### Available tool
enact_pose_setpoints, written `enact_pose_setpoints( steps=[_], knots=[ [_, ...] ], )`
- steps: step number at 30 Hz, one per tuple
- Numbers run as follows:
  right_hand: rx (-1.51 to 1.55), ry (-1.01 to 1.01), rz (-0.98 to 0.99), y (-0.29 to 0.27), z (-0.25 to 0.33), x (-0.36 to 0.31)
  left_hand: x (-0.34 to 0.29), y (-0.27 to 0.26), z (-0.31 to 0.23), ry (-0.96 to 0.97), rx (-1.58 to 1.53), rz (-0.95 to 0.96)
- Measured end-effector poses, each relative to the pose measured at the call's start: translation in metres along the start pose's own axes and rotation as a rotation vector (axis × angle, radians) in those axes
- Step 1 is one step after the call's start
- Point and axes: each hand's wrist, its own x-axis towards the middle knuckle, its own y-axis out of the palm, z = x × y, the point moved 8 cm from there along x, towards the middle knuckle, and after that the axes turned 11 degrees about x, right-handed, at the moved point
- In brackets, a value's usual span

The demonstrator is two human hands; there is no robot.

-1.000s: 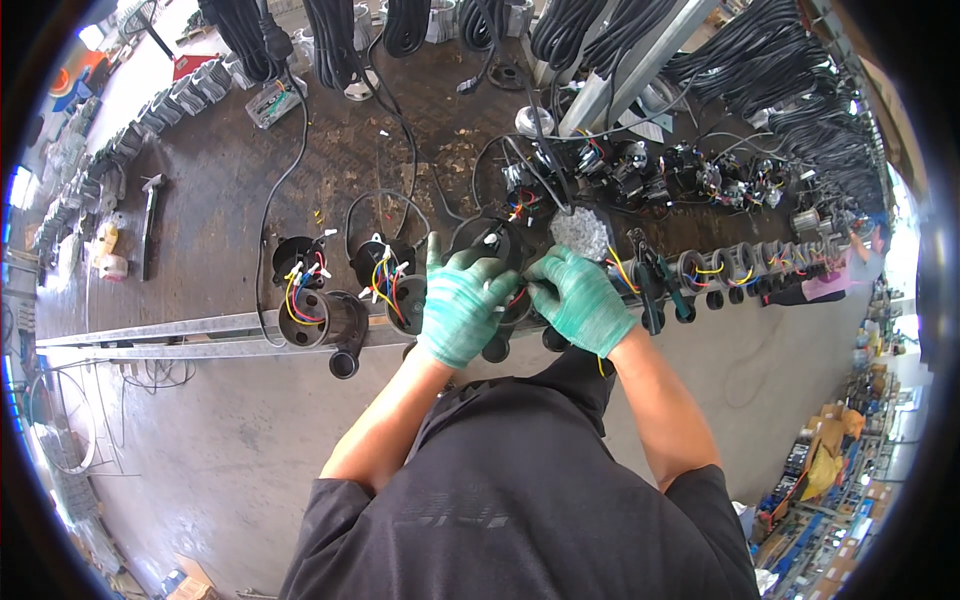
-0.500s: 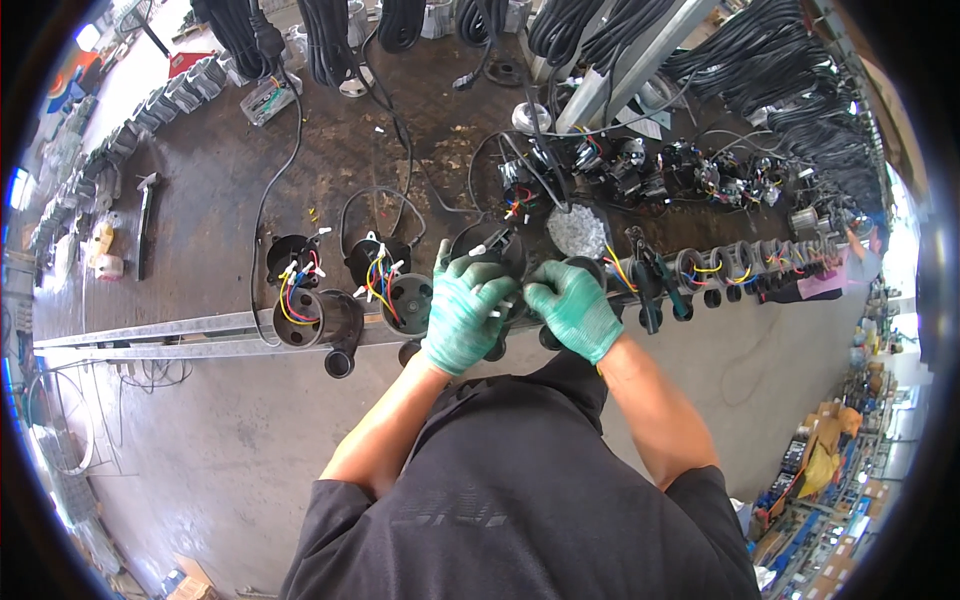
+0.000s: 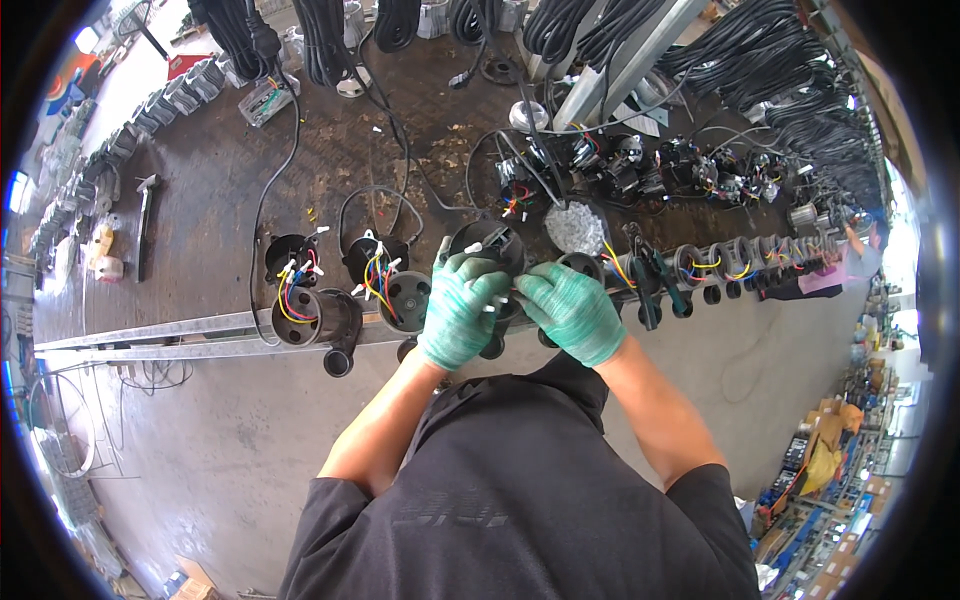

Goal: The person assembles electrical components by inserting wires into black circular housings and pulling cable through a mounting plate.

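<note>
My left hand (image 3: 462, 312), in a green glove, is closed with small white wire connectors (image 3: 497, 300) at its fingertips. My right hand (image 3: 577, 312), gloved the same way, pinches close beside them; what lies between its fingers is too small to make out. Both hands are over the bench's near edge, above a dark housing that they mostly hide. Just beyond them sits a round black cover (image 3: 487, 243) with a white connector on it. Left of my left hand stands a grey cylindrical housing (image 3: 406, 302) with coloured wires.
Another wired housing (image 3: 298, 318) stands farther left. Beyond my right hand is a dish of small whitish pieces (image 3: 575, 228); dark green-handled pliers (image 3: 652, 280) lie right of it. More housings line the edge rightward. A hammer (image 3: 146, 225) lies at left; cable coils (image 3: 400, 25) hang behind.
My right hand has shifted slightly, its fingers now straighter and pointing toward the left fingertips. My left hand stays nearly in place, still closed.
</note>
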Motion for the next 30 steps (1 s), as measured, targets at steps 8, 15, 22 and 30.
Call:
enact_pose_setpoints(
  steps=[8,15,22,30],
  knots=[
    [1.085,0.968,-0.081,0.039,-0.03,-0.029,0.0,0.0,0.0,0.044,0.002,0.002],
    [0.831,0.773,-0.139,0.022,-0.024,-0.031,0.0,-0.002,0.002,0.038,-0.054,-0.029],
    [0.043,0.028,-0.149,0.005,0.003,-0.007,0.0,-0.001,0.002,0.026,-0.036,-0.02],
    [1.337,1.086,-0.129,0.041,-0.022,-0.042,-0.002,-0.003,0.001,0.027,-0.043,-0.03]
  ],
)
